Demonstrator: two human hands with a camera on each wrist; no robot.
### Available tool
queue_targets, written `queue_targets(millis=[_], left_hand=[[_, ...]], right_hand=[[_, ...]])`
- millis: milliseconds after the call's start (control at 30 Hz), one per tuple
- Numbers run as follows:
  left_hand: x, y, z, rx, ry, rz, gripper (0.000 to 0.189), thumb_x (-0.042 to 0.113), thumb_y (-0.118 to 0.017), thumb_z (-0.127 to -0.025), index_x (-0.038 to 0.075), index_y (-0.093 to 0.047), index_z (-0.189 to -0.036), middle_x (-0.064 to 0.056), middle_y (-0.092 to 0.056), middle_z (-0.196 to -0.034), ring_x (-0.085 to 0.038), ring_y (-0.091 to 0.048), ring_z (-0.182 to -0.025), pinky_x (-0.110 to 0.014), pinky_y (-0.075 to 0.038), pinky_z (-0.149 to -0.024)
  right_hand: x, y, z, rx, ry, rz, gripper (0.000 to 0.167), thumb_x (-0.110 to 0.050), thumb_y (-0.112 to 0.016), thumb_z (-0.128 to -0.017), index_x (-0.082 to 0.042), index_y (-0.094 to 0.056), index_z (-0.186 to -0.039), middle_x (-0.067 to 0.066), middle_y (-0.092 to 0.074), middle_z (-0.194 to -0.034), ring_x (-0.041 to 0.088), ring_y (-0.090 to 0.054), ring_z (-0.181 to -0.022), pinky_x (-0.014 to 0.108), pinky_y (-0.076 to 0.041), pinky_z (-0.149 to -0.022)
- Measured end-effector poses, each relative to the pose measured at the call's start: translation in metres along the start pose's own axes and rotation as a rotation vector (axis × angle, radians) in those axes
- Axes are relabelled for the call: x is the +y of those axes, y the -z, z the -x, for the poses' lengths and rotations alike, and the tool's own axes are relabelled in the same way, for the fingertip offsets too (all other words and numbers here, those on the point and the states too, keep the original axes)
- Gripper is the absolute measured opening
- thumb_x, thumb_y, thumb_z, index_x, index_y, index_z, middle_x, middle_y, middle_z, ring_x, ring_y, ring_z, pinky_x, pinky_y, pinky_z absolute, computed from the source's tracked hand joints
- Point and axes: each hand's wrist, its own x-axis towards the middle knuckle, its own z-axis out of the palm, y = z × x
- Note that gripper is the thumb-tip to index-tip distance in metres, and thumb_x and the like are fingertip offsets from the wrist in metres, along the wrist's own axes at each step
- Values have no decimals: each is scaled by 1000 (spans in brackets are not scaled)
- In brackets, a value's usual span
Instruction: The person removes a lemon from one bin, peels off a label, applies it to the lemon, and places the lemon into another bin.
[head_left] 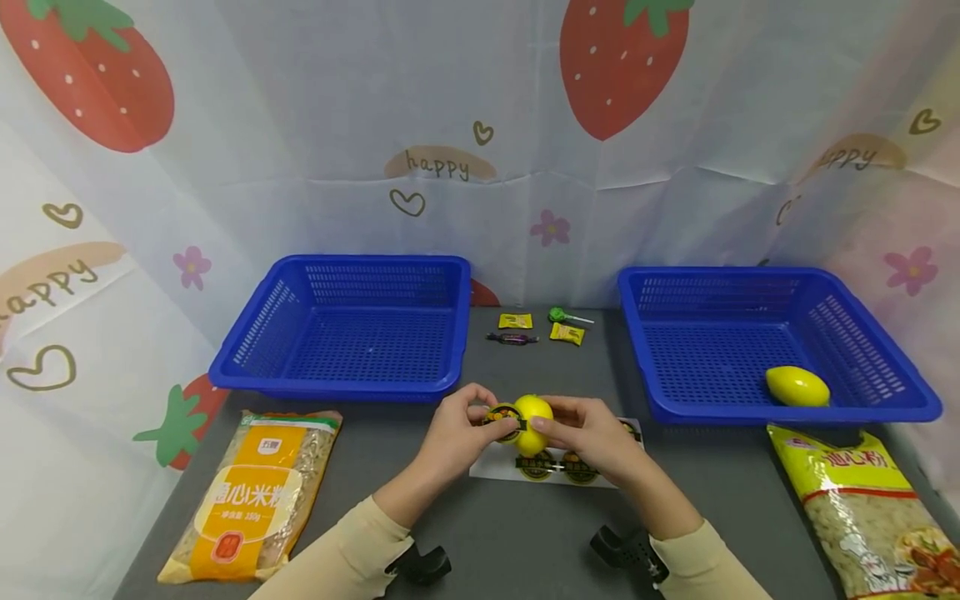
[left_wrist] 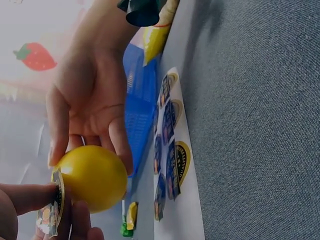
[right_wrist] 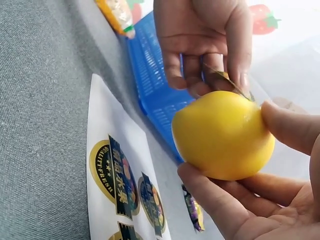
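Note:
A yellow lemon (head_left: 534,433) is held up over the table by my right hand (head_left: 592,433), thumb on one side and fingers on the other, as the right wrist view shows. My left hand (head_left: 459,429) pinches a round black-and-gold sticker (left_wrist: 58,202) between thumb and fingers, its edge right at the lemon's side. Below both hands lies a white sticker sheet (head_left: 491,467) with several more black-and-gold labels (right_wrist: 112,175) on it; my right hand covers part of the sheet in the head view.
Blue baskets stand at the back left (head_left: 375,387) and back right (head_left: 660,408); the right one holds another lemon (head_left: 797,387). Wrapped candies (head_left: 513,339) and a green lollipop (head_left: 557,315) lie between them. Noodle bags flank the table at left (head_left: 247,500) and right (head_left: 870,508).

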Motion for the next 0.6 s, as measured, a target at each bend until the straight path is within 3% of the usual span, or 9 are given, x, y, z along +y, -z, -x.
queue_targets(millis=[367, 600], left_hand=[[3, 1, 2, 16, -66, -43, 28, 26, -79, -88, 11, -58, -99, -1, -76, -80, -15, -51, -65, -26, -40, -59], [4, -2, 4, -2, -73, -1, 30, 26, -79, -88, 8, -60, -104, -8, -76, -83, -15, -52, -65, -26, -40, -59]], right_hand=[[-2, 0, 1, 4, 57, -11, 61, -34, -67, -99, 3, -50, -145, 24, -59, -138, 32, -66, -119, 49, -56, -95], [-4, 0, 3, -9, 45, 12, 60, -36, -64, -100, 1, -50, -146, 22, -62, -136, 28, -68, -114, 51, -57, -91]])
